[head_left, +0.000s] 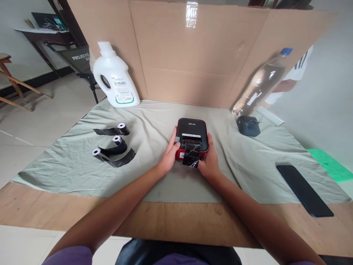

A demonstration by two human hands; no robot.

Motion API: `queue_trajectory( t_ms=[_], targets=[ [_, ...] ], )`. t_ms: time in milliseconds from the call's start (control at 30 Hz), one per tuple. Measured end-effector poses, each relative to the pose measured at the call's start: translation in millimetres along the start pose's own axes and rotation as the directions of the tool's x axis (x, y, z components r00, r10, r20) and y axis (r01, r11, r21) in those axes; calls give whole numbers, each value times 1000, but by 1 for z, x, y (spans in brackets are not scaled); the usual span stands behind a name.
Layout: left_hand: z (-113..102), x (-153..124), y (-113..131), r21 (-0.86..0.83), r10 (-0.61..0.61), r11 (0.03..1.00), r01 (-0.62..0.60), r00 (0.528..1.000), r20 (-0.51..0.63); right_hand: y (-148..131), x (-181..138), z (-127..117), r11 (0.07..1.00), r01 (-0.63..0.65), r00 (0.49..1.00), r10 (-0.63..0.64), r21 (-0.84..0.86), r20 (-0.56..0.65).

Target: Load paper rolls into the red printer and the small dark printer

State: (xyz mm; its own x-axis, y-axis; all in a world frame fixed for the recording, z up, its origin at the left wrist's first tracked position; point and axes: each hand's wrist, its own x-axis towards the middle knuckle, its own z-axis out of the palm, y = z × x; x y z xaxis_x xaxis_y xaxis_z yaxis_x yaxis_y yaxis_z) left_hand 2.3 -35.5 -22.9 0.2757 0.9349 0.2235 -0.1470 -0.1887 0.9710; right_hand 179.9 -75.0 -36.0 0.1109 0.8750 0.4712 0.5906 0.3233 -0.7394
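Observation:
A small black and red portable printer (191, 127) is between my two hands over the cloth. A strip of black, marble-patterned paper (191, 152) hangs from the slot on its near side. My left hand (168, 156) grips the printer's left side, thumb near the front corner. On the right side, my right hand (210, 162) closes round the printer's edge, its fingers partly hidden underneath. To the left lie black paper rolls with white cores: an upper roll (121, 127), a middle roll (117, 141) and a lower roll (98, 154), their loose ends curling out.
A white detergent bottle (117, 79) stands at the back left before a cardboard panel (190, 55). At the right are a clear blue-capped bottle (264, 82), a small dark device (248, 126) and a phone (305, 191). Grey-green cloth (160, 117) covers the wooden table (176, 217).

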Motion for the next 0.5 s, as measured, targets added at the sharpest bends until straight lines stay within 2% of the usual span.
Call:
queue_trajectory(
  t_ms=[167,333,500],
  targets=[
    [1,-1,-1,74,76,995,-71,995,-71,-2,-1,0,998,-31,999,30,46,20],
    [-4,0,-6,130,228,968,-214,967,-112,-4,1,-1,996,21,1000,-21,88,-3],
    [-6,2,-13,198,298,943,-267,943,-150,3,2,1,994,42,999,-44,97,11]
  ],
)
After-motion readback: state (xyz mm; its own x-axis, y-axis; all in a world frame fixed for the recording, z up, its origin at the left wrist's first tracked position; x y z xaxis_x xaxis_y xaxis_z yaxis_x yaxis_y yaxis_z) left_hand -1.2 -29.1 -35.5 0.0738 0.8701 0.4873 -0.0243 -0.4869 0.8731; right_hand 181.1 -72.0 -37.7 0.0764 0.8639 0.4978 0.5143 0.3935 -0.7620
